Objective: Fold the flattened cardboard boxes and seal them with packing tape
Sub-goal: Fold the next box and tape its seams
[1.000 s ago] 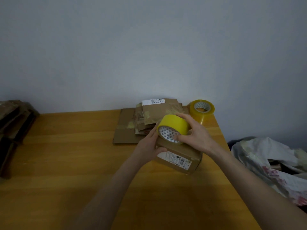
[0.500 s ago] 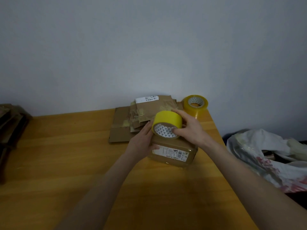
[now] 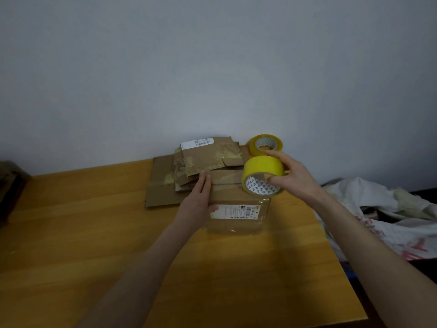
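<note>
One box (image 3: 236, 209) stood folded up near the right edge of the tabletop (image 3: 94, 233), with a white label (image 3: 236, 211) on its near side. The left hand (image 3: 198, 204) lay on the left end of the box, with its fingers straight and flat on the top and its thumb on the near side. It pressed down and did not curl round anything. The right hand (image 3: 293, 178) gripped the yellow roll (image 3: 262, 174) tight, thumb on the near face and fingers over the back, and held it just over the right end of the box top. A shiny strip seemed to run across the top from the left hand to the roll, so this box looked partly sealed. The strip had not been cut, and I could not tell if the bottom was taped. A lot was left to do, because a pile of flat boxes (image 3: 203, 162) lay at the far edge, behind the box, and none of them were folded yet. A spare roll (image 3: 264, 144) sat in the far right corner. Past the right edge lay a crumpled white bag (image 3: 390, 216).
</note>
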